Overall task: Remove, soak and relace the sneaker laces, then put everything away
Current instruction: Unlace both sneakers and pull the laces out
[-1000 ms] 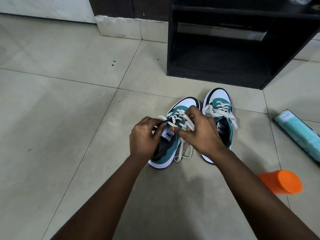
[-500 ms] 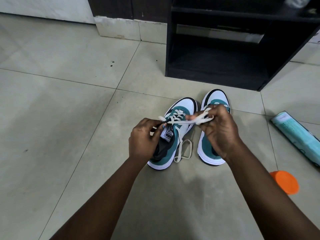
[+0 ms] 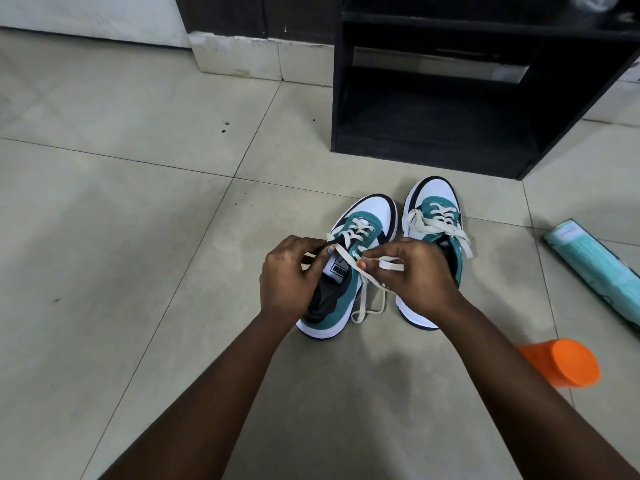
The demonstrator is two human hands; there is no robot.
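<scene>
The black open wooden shelf unit (image 3: 450, 98) stands at upper right, as before. Below it, at frame centre, the teal-and-white left sneaker (image 3: 346, 271) sits beside its mate (image 3: 433, 223), now uncovered. The right hand (image 3: 415, 278) has drawn back lower toward centre, still pinching the cream flat lace (image 3: 389, 263); the left hand (image 3: 287, 275) still grips the sneaker's collar.

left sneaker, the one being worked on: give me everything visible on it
The left sneaker is a low-top with white toe, teal suede-looking upper, white sole and black trim, upright on the tile floor beside its tied twin. Its cream flat lace is undone at the top, one end trailing onto the floor. The left hand grips the collar; the right hand pinches the lace.
</scene>
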